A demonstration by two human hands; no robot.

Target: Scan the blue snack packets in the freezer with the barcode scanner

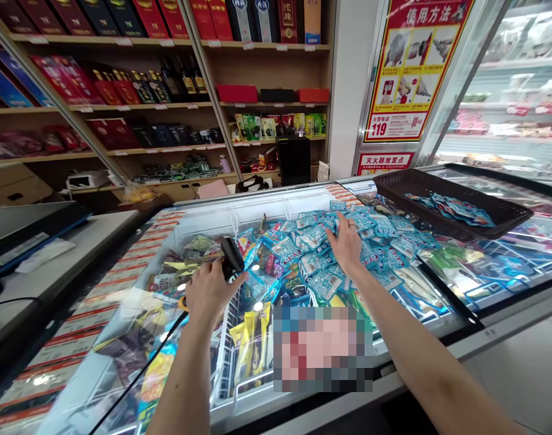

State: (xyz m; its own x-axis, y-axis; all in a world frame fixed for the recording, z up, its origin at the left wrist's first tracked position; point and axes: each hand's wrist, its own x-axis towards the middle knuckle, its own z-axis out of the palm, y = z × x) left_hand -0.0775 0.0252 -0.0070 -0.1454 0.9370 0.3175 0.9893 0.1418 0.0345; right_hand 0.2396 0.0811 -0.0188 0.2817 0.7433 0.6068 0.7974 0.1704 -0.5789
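Note:
My left hand [211,289] is wrapped round a black handheld barcode scanner [231,257], its head pointing to the right towards the packets. A black cable trails from it to the lower left. My right hand [347,244] rests on a spread heap of small blue packets [318,237], its fingers stretched out and slightly apart. These packets lie on the glass top of a chest freezer [176,211], several with barcodes facing up. What lies directly under my right fingertips is hidden.
A dark brown plastic basket [506,211] with more blue packets stands at the right on the freezer. Through the glass, wire baskets hold frozen treats, including yellow packs [253,338]. A counter [98,241] is on the left; shelves [271,45] with boxes stand behind.

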